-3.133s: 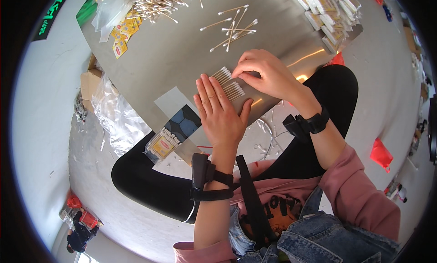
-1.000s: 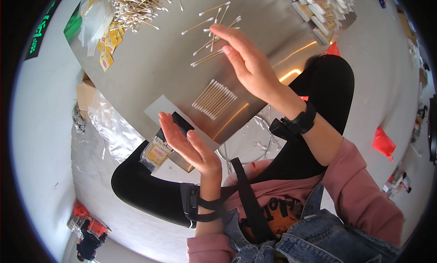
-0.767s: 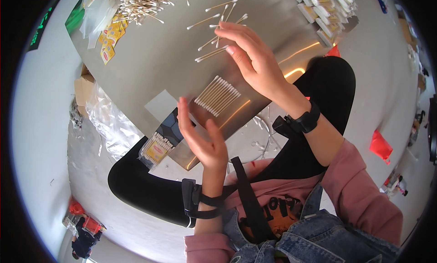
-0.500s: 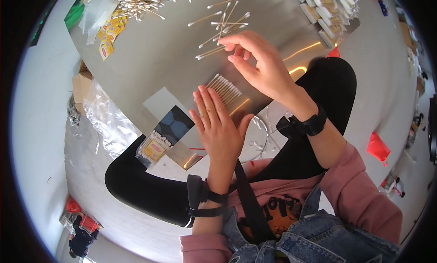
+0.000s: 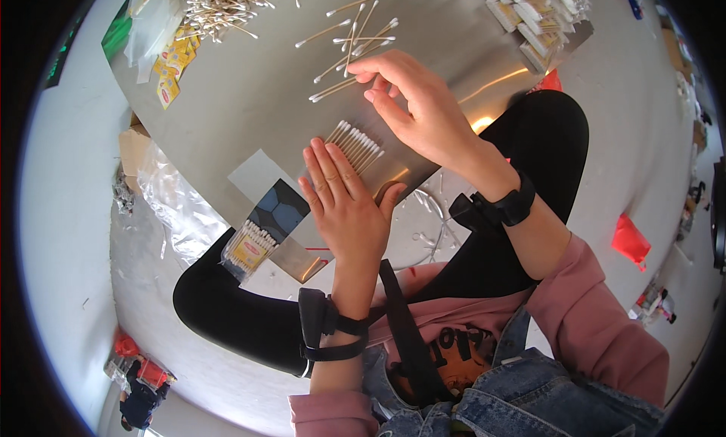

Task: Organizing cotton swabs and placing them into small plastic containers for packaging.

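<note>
One left hand (image 5: 345, 210), head view: palm down, fingers straight and side by side, clasping nothing, laid over the near end of the row of swabs (image 5: 358, 144), thumb spread to the right; pressure not readable

One right hand (image 5: 418, 106): fingers bent, thumb held apart, nothing seen grasped; just beside the scattered swabs (image 5: 364, 38), contact with the nearest pair cannot be told

Row of swabs, tan sticks, white tips: side by side on the metal worktop (image 5: 227, 108), far tips exposed beyond the left hand, near tips hidden

Scattered swabs: crossed and loose, beyond the row

Handling, by judgement: each swab very light, stick stiff but thin enough to snap, tips soft and easily soiled; smooth sticks apt to roll on the slick metal; best hold mid-stick, between thumb and forefinger; the row best gathered from both long sides

One clear bag of swabs (image 5: 249, 248), yellow label inside: at the worktop's left edge

One heap of swabs (image 5: 214, 10), far left, beside yellow cards (image 5: 175, 61)

One stack of filled packs (image 5: 533, 20), far right corner of the worktop
</note>
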Available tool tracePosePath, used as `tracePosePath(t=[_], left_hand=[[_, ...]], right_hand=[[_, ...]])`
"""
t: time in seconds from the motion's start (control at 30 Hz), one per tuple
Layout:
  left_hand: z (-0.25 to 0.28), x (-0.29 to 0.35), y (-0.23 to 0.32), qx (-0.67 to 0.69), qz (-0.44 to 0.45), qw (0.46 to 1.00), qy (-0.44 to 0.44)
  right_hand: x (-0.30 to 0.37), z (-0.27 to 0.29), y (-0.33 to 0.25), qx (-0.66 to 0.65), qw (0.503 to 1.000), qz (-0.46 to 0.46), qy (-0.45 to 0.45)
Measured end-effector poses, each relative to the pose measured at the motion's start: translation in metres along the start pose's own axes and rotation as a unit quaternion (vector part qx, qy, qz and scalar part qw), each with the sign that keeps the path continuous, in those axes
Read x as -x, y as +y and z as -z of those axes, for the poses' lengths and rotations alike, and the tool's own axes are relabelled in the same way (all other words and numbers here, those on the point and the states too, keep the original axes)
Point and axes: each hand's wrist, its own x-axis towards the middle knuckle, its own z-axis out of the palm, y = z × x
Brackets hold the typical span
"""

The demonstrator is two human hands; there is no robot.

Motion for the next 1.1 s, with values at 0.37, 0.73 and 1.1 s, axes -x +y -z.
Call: tracePosePath(t=[0.37, 0.73, 1.1], left_hand=[[0.025, 0.012, -0.002, 0.189, 0.037, 0.981, 0.022], [0.025, 0.017, -0.012, 0.644, 0.22, 0.694, 0.234], [0.032, 0.004, -0.051, 0.661, 0.258, 0.625, 0.326]], right_hand=[[0.013, -0.036, -0.002, 0.015, 0.998, 0.055, 0.032], [0.014, -0.069, -0.006, 0.254, 0.955, 0.13, -0.084], [0.008, -0.111, -0.022, 0.29, 0.94, 0.155, -0.093]])
